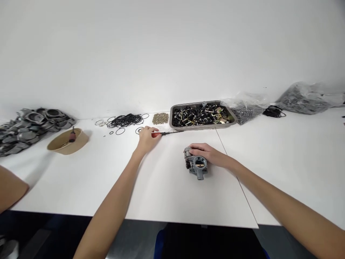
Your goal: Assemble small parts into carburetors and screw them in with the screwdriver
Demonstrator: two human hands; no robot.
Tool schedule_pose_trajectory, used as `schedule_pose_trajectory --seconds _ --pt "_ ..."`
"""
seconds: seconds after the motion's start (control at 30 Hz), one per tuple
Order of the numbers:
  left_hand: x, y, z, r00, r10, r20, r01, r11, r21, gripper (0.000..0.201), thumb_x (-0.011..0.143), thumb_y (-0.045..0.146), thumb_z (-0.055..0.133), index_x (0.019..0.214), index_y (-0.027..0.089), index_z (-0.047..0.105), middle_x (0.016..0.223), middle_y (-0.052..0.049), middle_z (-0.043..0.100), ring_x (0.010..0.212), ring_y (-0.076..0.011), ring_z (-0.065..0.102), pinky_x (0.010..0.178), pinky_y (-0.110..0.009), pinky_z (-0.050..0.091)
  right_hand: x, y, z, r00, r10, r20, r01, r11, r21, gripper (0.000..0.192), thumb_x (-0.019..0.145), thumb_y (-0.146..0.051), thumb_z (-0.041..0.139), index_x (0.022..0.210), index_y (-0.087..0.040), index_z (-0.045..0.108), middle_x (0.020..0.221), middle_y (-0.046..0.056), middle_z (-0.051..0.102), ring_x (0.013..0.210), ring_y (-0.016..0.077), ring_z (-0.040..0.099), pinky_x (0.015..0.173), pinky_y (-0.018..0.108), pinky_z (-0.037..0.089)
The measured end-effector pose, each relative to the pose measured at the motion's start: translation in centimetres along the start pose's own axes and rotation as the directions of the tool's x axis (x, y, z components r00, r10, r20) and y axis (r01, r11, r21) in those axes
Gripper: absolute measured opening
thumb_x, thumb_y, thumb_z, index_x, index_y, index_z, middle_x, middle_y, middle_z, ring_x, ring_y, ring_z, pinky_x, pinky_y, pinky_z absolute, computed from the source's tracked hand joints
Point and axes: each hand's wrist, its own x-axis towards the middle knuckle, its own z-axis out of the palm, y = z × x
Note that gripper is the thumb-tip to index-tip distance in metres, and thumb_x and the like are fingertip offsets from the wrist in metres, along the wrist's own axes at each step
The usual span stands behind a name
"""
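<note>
my left hand was closed on the red handle of a screwdriver, and my right hand lay cupped over the back of a grey carburetor body, fingers resting on it more than clamping. taking the carburetor as the landmark: it sat on the white surface under the right hand, and the screwdriver lay just beyond it and to its left. i judged the carburetor a dense, stiff metal casting, heavy for its bulk and lumpy enough not to slip; the broad body between palm and fingers looked the safest hold, not the small levers. its round bore faced up toward me and a short stub pointed at the near edge, so its long axis ran roughly near to far. the screwdriver's thin shaft pointed right, toward a metal tray of small parts beyond the carburetor. black o-rings lay far left of it.
</note>
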Motion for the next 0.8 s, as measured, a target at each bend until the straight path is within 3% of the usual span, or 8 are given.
schedule_pose_trajectory --seconds 0.13,0.23,0.33,0.43,0.63,0.7,0.8 --pt "0.0 -1.0 -0.1 0.996 -0.091 0.021 0.092 0.992 -0.088 0.022 0.066 0.033 0.071 0.084 0.021 0.072 0.089 -0.008 0.055 0.107 -0.0326 0.047 0.104 -0.053 0.028 -0.1 0.0 0.4 1.000 0.009 -0.029 -0.009 0.999 -0.031 0.038 0.094 -0.049 0.048 0.108 -0.018 0.065 0.107 0.007 0.064 0.098 0.0209 0.058 0.086 0.033 0.043" --pt "0.0 -1.5 -0.6 0.990 -0.127 0.055 0.135 0.970 -0.203 0.020 0.061 0.032 0.075 0.075 0.019 0.070 0.082 -0.005 0.058 0.092 -0.0263 0.054 0.096 -0.048 0.037 -0.4 -0.4 0.2 0.993 0.000 -0.121 -0.009 0.997 -0.071 0.043 0.094 -0.052 0.047 0.122 -0.022 0.060 0.120 0.008 0.062 0.105 0.0225 0.058 0.092 0.036 0.043" --pt "0.0 -1.6 -1.1 0.982 -0.161 0.099 0.187 0.905 -0.382 0.029 0.057 0.034 0.080 0.077 0.017 0.069 0.080 -0.005 0.063 0.076 -0.0196 0.057 0.078 -0.037 0.045 -0.8 -1.5 -1.2 0.969 -0.060 -0.241 0.037 0.994 -0.102 0.044 0.094 -0.052 0.047 0.125 -0.023 0.057 0.119 0.010 0.063 0.099 0.0224 0.061 0.088 0.038 0.047" --pt "0.0 -1.3 -1.5 0.976 -0.167 0.139 0.217 0.783 -0.583 0.034 0.058 0.038 0.081 0.079 0.014 0.068 0.076 -0.005 0.065 0.066 -0.0156 0.058 0.065 -0.031 0.047 -1.3 -3.9 -3.7 0.909 -0.164 -0.383 0.102 0.979 -0.177 0.038 0.092 -0.048 0.052 0.117 -0.022 0.062 0.117 0.010 0.064 0.097 0.0225 0.062 0.087 0.039 0.049" --pt "0.6 -1.2 -1.9 0.969 -0.204 0.138 0.215 0.430 -0.877 0.031 0.070 0.036 0.073 0.079 0.014 0.054 0.091 -0.012 0.069 0.061 -0.0151 0.065 0.070 -0.037 0.056 -1.5 -9.9 -10.4 0.809 -0.238 -0.537 -0.046 0.885 -0.462 0.033 0.087 -0.044 0.058 0.107 -0.019 0.068 0.097 0.009 0.069 0.085 0.0206 0.063 0.079 0.036 0.050" --pt "0.9 -1.5 -2.2 0.965 -0.231 0.126 0.199 0.330 -0.923 0.025 0.073 0.033 0.068 0.076 0.014 0.051 0.091 -0.012 0.070 0.058 -0.0139 0.064 0.067 -0.037 0.057 -1.3 -10.1 -12.7 0.776 -0.264 -0.573 -0.086 0.855 -0.511 0.031 0.086 -0.040 0.057 0.104 -0.017 0.068 0.099 0.010 0.069 0.084 0.0196 0.063 0.075 0.033 0.049" --pt "1.2 -2.2 -2.9 0.947 -0.310 0.078 0.156 0.236 -0.959 0.019 0.075 0.029 0.062 0.071 0.014 0.050 0.080 -0.007 0.068 0.052 -0.0099 0.059 0.065 -0.034 0.057 -0.2 -7.6 -15.7 0.747 -0.219 -0.628 -0.239 0.792 -0.561 0.028 0.086 -0.034 0.055 0.103 -0.016 0.067 0.100 0.010 0.070 0.081 0.0189 0.064 0.074 0.032 0.048"
